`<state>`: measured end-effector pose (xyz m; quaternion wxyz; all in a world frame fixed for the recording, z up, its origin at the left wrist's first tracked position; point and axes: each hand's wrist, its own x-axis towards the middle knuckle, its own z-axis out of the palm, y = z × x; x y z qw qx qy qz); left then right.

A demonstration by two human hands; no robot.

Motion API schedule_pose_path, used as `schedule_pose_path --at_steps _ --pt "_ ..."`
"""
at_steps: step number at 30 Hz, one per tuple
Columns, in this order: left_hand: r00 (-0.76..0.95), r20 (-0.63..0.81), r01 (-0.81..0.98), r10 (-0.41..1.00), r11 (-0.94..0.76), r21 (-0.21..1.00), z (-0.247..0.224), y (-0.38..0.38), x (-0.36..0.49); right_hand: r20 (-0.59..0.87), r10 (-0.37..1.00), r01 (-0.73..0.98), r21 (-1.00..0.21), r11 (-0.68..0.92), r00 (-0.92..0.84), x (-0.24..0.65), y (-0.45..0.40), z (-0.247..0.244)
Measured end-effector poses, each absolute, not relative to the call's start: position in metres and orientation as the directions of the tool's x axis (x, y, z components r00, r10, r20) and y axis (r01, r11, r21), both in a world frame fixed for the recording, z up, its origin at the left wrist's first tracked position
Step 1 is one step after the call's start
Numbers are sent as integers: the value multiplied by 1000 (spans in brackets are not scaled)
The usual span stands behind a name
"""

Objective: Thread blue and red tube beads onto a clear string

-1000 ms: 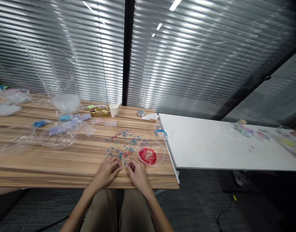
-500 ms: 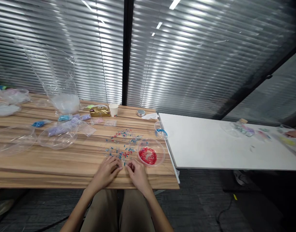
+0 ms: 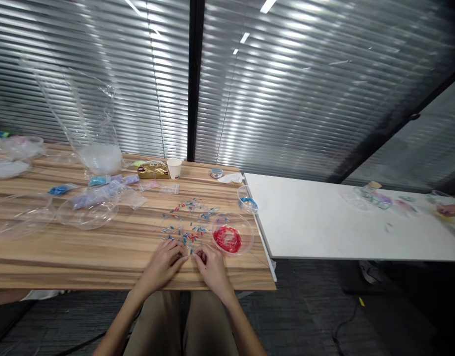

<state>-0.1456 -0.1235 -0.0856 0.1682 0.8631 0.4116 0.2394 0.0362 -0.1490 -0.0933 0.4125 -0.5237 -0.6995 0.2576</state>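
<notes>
My left hand (image 3: 167, 260) rests on the wooden table with its fingers curled and the thumb close to the index finger. Opposite it, my right hand (image 3: 211, 265) has its thumb and fingers pinched together. A small teal capsule-like piece (image 3: 191, 251) shows in the narrow gap between my fingertips; whether either hand grips it is too small to tell. Just beyond my hands lie scattered teal, red and clear capsule pieces (image 3: 185, 236). Beside my right hand stands a clear plastic bowl (image 3: 246, 227) with red pieces (image 3: 227, 239) in it. Farther back, a smaller clear cup (image 3: 243, 190) holds blue pieces (image 3: 249, 203).
Clear bowls (image 3: 88, 223) and small bags of coloured material (image 3: 60, 190) lie to the left. A gold packet (image 3: 153, 170), paper cup (image 3: 174, 169), round tin (image 3: 216, 173) and crumpled tissue (image 3: 231, 178) stand behind. Another person's hand (image 3: 450, 210) is over the white table (image 3: 324, 222).
My hands and the pieces around them stay practically still. At far right the other person's hand has shifted slightly. At lower left a person's leg now shows under the table edge.
</notes>
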Motion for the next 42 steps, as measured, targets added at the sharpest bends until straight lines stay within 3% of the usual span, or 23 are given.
schedule_pose_path --at_steps 42 --pt "534 242 643 810 -575 506 -83 -125 -144 264 957 496 -819 287 -117 37 -150 -91"
